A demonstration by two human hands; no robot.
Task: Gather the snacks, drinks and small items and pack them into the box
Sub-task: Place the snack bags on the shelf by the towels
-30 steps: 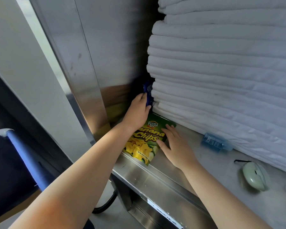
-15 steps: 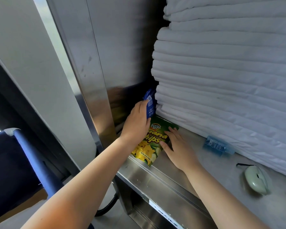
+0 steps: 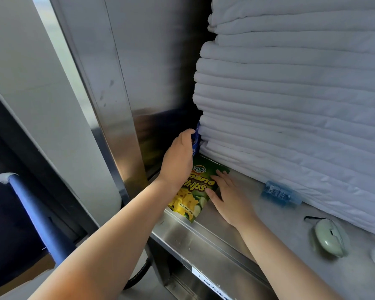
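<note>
Here your left hand (image 3: 179, 158) reaches into the dark corner between the steel side panel (image 3: 121, 100) and the tall stack of folded white linens (image 3: 290, 105), and its grip is curled around a small blue packet (image 3: 195, 140) that stands upright against the edge of the stack; only a narrow strip of the packet shows past your fingers. Your right hand (image 3: 230, 198) lies flat and open, palm down, with its fingertips resting on the right edge of a green and yellow banana chips bag (image 3: 193, 191), so that grip has hold of nothing. The bag lies flat at the left end of the desk (image 3: 279, 230), its far end tucked under the linens and its near end reaching the steel front rim. Further right along the foot of the stack, a small clear blue bottle (image 3: 279, 193) lies on its side, touching the linens. Near the right edge of the desk sits a pale green oval case (image 3: 330, 240) with a thin black cord beside it. The box is not in view.
</note>
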